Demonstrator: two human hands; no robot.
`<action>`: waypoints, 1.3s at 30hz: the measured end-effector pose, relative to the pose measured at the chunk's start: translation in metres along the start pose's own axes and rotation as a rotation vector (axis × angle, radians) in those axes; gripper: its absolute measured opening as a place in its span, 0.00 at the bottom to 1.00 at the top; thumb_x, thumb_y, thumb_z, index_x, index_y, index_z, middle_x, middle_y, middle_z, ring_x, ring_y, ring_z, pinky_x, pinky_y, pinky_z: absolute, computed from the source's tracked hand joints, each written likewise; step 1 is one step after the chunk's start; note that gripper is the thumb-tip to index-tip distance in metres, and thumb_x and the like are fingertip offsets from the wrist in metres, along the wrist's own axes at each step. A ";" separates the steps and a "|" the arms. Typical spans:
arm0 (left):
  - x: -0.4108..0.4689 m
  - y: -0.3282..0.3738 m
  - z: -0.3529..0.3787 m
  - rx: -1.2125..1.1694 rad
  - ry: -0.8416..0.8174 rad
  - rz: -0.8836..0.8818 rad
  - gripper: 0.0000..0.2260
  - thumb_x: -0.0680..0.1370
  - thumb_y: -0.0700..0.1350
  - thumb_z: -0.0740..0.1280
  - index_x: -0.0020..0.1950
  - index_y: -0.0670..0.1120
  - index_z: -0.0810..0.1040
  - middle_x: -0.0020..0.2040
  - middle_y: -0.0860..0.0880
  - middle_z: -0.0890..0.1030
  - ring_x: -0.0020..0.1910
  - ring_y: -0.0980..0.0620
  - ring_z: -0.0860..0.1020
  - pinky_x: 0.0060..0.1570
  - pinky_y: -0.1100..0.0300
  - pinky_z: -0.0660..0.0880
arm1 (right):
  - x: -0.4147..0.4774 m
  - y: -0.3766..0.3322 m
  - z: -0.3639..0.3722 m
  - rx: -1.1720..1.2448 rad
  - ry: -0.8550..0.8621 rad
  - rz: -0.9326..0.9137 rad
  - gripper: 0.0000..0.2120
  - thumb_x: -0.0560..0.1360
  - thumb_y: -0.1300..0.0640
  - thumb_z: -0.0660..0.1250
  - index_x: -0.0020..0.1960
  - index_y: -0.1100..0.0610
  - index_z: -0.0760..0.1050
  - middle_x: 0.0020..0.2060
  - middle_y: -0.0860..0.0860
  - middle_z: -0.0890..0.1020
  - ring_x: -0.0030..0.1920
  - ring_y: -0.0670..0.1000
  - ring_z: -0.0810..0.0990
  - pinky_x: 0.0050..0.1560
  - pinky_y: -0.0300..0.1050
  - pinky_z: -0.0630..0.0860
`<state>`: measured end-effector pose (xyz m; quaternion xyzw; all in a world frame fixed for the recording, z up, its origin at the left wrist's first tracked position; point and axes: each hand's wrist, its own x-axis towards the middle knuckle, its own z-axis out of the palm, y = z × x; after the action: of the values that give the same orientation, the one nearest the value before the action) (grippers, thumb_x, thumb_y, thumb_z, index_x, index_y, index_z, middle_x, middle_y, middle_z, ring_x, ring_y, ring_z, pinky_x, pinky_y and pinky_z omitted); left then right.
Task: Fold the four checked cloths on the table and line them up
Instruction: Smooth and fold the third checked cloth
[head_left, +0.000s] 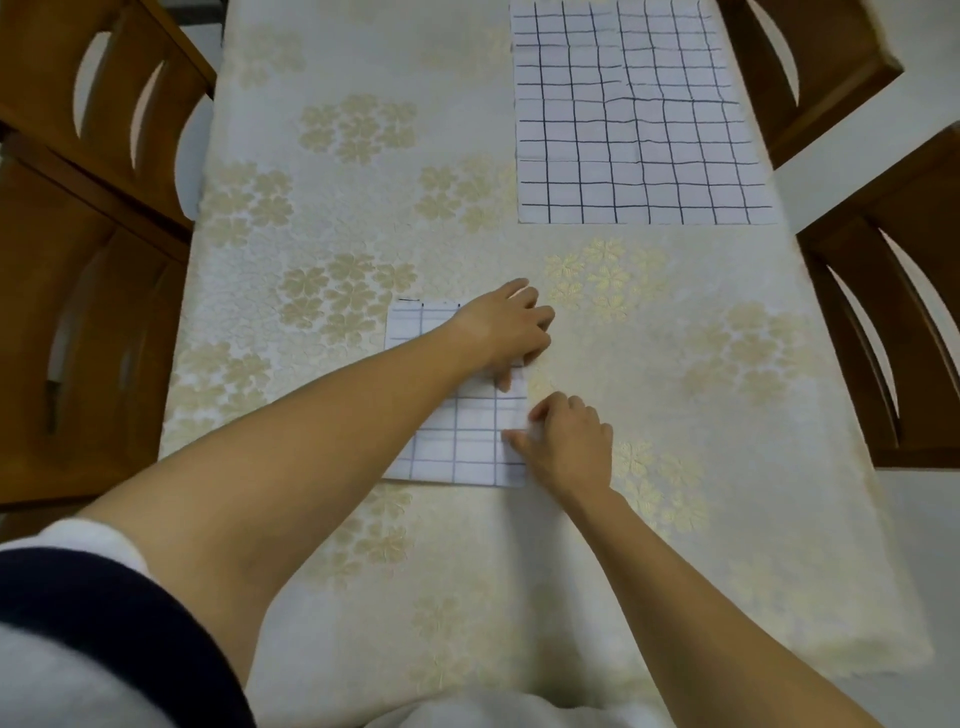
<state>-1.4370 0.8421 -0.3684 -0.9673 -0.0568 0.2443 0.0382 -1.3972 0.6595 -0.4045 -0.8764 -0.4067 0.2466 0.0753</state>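
Note:
A folded white cloth with a thin blue check (457, 441) lies in the middle of the table. My left hand (506, 325) reaches across it and its curled fingers pinch the cloth's right edge near the far corner. My right hand (566, 441) pinches the same right edge nearer to me, thumb on top. A larger pile of spread checked cloth with dark lines (634, 119) lies flat at the far right of the table, apart from both hands.
The table carries a cream cloth with a pale flower pattern (322, 208). Wooden chairs stand on the left (88, 156) and on the right (883, 291). My dark and white sleeve shows at the lower left.

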 end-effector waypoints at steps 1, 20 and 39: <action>0.001 0.000 0.000 0.014 -0.005 0.004 0.15 0.74 0.57 0.74 0.56 0.53 0.80 0.65 0.52 0.74 0.69 0.44 0.67 0.79 0.47 0.49 | -0.001 0.001 0.000 0.040 0.007 0.003 0.23 0.72 0.38 0.73 0.58 0.52 0.73 0.52 0.49 0.78 0.54 0.52 0.76 0.57 0.49 0.70; -0.070 -0.058 0.001 -1.075 0.115 -0.398 0.10 0.77 0.57 0.72 0.46 0.53 0.87 0.37 0.49 0.84 0.32 0.50 0.75 0.37 0.60 0.70 | 0.048 0.040 -0.084 0.832 -0.158 0.033 0.16 0.76 0.50 0.73 0.43 0.64 0.83 0.35 0.54 0.83 0.36 0.47 0.81 0.40 0.41 0.79; -0.038 0.110 0.089 -0.605 0.347 -0.798 0.28 0.85 0.46 0.56 0.83 0.44 0.49 0.84 0.48 0.50 0.83 0.47 0.46 0.81 0.49 0.43 | 0.025 -0.015 0.023 0.054 0.135 -0.472 0.24 0.84 0.55 0.50 0.77 0.63 0.64 0.76 0.60 0.66 0.78 0.59 0.62 0.79 0.53 0.55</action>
<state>-1.5028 0.7325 -0.4394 -0.8645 -0.4813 0.0195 -0.1437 -1.4051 0.6870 -0.4283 -0.7694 -0.5874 0.1737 0.1812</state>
